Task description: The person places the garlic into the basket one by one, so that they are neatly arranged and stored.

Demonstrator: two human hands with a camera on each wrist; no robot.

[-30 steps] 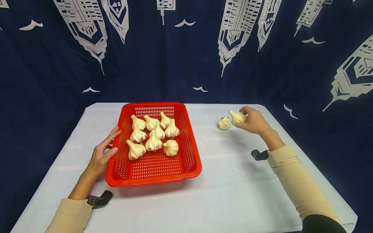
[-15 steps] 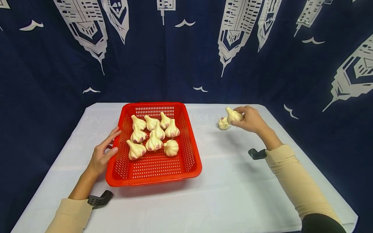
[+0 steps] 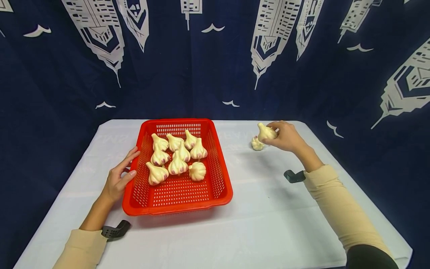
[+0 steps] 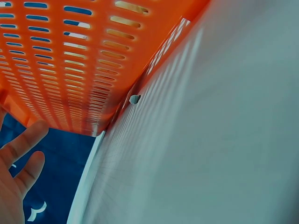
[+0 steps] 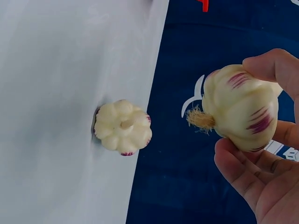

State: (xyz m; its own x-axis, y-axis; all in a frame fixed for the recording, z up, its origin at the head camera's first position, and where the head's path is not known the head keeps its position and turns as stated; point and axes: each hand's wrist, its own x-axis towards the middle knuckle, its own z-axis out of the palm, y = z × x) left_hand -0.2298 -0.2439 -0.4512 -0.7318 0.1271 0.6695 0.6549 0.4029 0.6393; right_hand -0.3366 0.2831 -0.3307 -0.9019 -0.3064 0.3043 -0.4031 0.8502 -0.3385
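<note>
In the head view, my right hand [image 3: 285, 137] pinches a cream-coloured garlic bulb [image 3: 267, 132] with purple streaks, raised over the far right of the table. The right wrist view shows its tuft of brown roots [image 5: 201, 119] facing away from the palm, thumb and fingertips around the bulb. Below it a second garlic bulb [image 5: 123, 126] lies on the cloth, partly covered in the head view by the held one. On the left, my left hand [image 3: 117, 179] touches the side of a red plastic basket [image 3: 181, 210] with extended fingers. Several garlic bulbs [image 3: 178, 164] lie inside.
A white cloth [image 3: 268, 224] covers the table, which ends at a dark blue curtain [image 3: 201, 74] with white building prints behind and at the sides. The basket's slotted wall [image 4: 79, 60] fills the upper left of the left wrist view.
My right hand has carried the held garlic bulb a little to the left and slightly upward, now overlapping the bulb on the cloth. The left hand and basket have stayed put.
</note>
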